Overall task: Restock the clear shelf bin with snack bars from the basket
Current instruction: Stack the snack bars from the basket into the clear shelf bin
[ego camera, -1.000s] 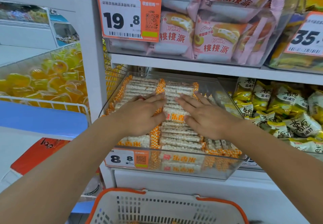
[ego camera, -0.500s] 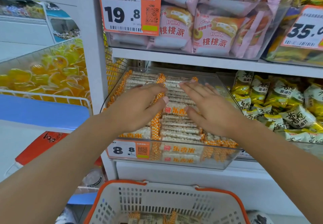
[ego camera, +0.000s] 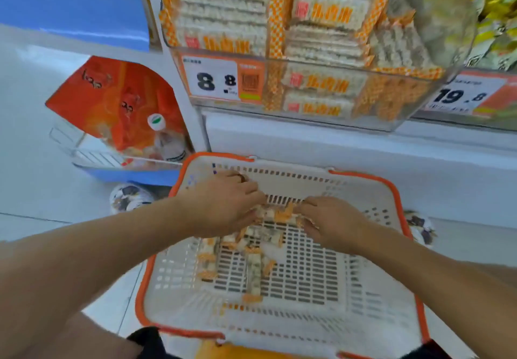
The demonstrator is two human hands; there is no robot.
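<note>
Down in the white slotted basket (ego camera: pixel 372 246) with its orange rim, both hands are seen at work near the far wall. A cluster of snack bars (ego camera: pixel 275 214) in clear wrappers with orange checked ends is gathered between them. The left hand (ego camera: pixel 223 204) is curled over the left end of the cluster, and its grip is pressed around those bars. The right hand (ego camera: pixel 333 218) is bent over the right end, and its fingers (ego camera: pixel 306 207) are hooked onto the wrappers there. How many bars are held cannot be told, because the picture is blurred by motion.

More loose bars (ego camera: pixel 253 272) are left lying on the basket floor, just below the hands, some flat and some crossed over each other.

Above the basket, the clear shelf bin (ego camera: pixel 405 112) is shown on the white shelf (ego camera: pixel 307 146), packed with rows of the same bars. An orange and white price tag (ego camera: pixel 222 80) reading 8.8 is fixed to its front left. A second tag (ego camera: pixel 467 97) reading 19.8 is seen to the right of the bin, and yellow packets (ego camera: pixel 495 8) are stacked beyond it.

To the left, an orange bag (ego camera: pixel 112 101) is set in a wire rack (ego camera: pixel 92 157) under a blue panel (ego camera: pixel 75 3).
</note>
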